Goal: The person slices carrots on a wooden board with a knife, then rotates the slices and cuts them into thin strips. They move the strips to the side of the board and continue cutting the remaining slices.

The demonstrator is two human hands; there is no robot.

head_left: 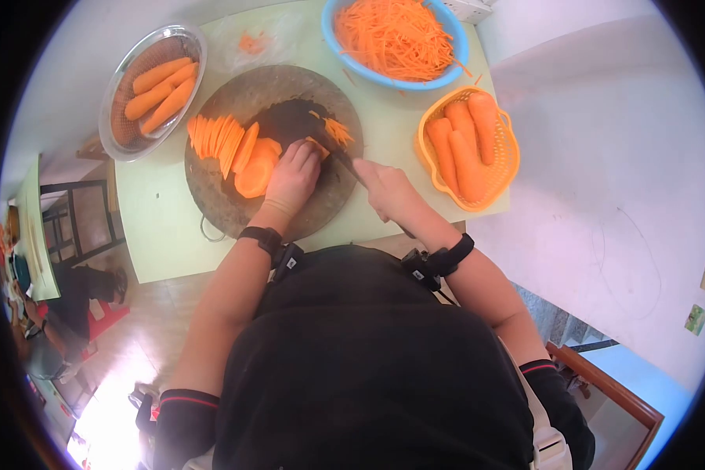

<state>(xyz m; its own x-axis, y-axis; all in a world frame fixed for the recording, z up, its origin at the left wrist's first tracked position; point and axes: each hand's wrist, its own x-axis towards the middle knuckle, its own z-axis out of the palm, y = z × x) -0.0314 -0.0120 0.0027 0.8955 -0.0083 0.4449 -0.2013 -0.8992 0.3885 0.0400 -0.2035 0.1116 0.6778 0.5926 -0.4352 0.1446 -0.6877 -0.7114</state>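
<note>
A round, dark-stained chopping board (pixel 321 211) lies on the table. My left hand (pixel 296 174) presses down on a small stack of carrot slices (pixel 318 146), its fingers curled together on top. In my right hand (pixel 388 188) is a kitchen knife (pixel 341 154), held by the handle, its blade just right of my left fingertips. Thin carrot shreds (pixel 338 131) lie beyond the blade. Left of my left hand, large carrot slices (pixel 252 176) overlap, with a fanned row of sliced carrot (pixel 218 139) further left. The blade's edge is partly hidden.
A blue basin (pixel 327 41) of shredded carrot stands at the back. Whole carrots fill a yellow basket (pixel 507 168) on the right and lie in a metal colander (pixel 110 125) on the left. A plastic bag (pixel 278 39) lies behind the board. Another person (pixel 70 305) sits far left.
</note>
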